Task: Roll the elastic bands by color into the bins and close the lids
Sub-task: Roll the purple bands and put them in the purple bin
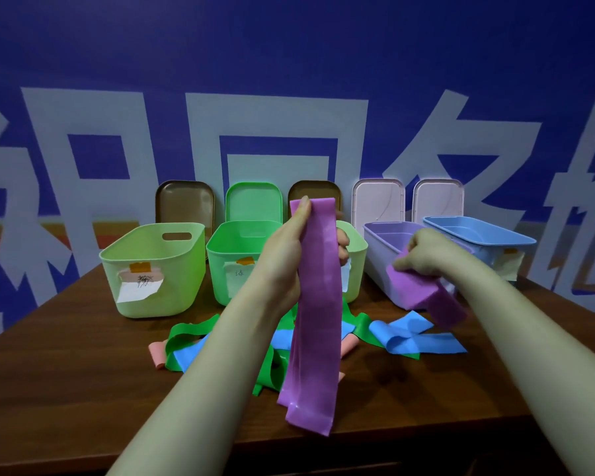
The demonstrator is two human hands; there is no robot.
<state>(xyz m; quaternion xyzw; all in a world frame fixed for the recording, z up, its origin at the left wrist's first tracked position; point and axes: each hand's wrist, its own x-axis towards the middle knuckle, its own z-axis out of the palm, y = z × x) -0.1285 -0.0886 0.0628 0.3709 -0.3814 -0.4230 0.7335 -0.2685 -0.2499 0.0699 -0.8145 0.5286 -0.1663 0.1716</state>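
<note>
My left hand (291, 249) pinches the top end of a long purple band (315, 324) and holds it up, so it hangs down to just above the table's front edge. My right hand (423, 255) grips a second purple band (423, 297), folded and bunched, in front of the purple bin (385, 249). A pile of green bands (186, 333), blue bands (409, 338) and pink bands (157, 353) lies on the wooden table (83, 355) under my arms. Several open bins stand in a row behind: light green (152, 269), green (227, 255), purple and blue (478, 231).
Lids lean against the blue wall behind the bins: brown (184, 201), green (253, 201), another brown (315, 192), and two pale pink ones (378, 201). A third light green bin (354, 249) is mostly hidden behind the hanging band. Paper labels are taped to the bin fronts.
</note>
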